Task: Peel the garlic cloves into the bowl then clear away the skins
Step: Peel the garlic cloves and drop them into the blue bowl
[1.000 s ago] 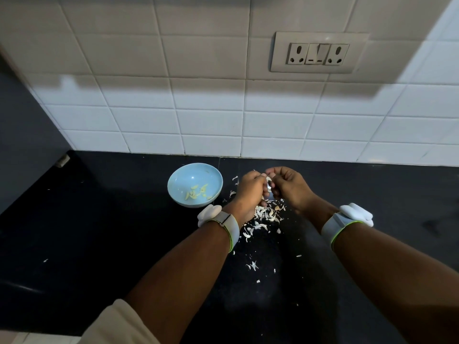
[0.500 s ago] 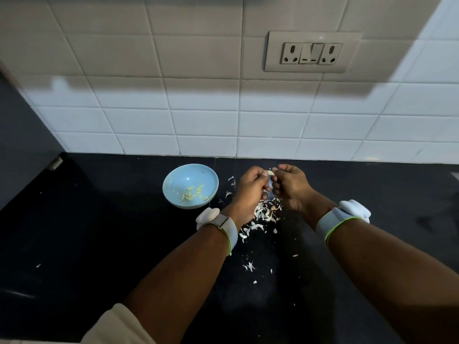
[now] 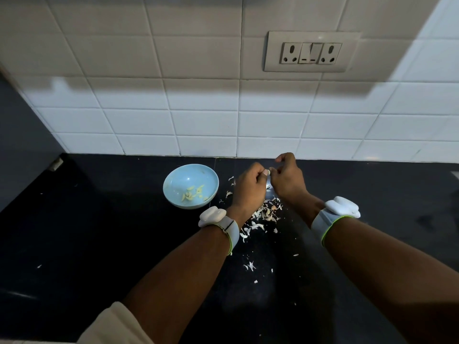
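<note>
Just right of the blue bowl (image 3: 190,186), the left hand (image 3: 249,188) pinches a garlic clove (image 3: 267,172) while the right hand (image 3: 286,181) picks at it; skins (image 3: 264,214) litter the counter (image 3: 99,244) beneath.

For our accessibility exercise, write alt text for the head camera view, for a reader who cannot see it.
Two hands, left hand and right hand, pinch a garlic clove between them above a pile of skins on a black counter. A light blue bowl to their left holds peeled cloves.
</note>
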The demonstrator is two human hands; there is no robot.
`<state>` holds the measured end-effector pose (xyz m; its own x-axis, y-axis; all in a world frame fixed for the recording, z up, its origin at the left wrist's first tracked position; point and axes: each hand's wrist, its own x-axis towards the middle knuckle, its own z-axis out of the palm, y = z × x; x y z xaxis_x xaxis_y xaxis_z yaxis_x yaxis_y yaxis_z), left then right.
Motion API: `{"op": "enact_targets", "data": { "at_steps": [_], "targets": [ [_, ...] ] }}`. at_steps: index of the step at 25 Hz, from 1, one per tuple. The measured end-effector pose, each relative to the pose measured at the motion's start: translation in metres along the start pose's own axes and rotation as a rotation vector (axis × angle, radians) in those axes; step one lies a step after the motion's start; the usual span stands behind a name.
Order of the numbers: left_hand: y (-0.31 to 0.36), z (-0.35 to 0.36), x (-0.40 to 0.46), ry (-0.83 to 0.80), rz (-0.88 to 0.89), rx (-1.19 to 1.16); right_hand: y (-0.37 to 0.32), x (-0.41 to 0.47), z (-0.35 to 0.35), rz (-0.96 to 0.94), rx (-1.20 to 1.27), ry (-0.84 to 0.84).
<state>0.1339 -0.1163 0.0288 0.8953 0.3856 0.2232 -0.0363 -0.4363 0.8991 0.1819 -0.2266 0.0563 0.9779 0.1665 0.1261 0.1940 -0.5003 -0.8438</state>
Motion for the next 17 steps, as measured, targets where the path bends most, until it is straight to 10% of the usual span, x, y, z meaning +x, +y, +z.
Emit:
{"op": "enact_targets", "data": {
  "at_steps": [17],
  "targets": [
    [-0.002,-0.008,0.001,0.002,-0.271,-0.364,0.014,0.002,0.004,0.022,0.362,-0.272]
  ]
}}
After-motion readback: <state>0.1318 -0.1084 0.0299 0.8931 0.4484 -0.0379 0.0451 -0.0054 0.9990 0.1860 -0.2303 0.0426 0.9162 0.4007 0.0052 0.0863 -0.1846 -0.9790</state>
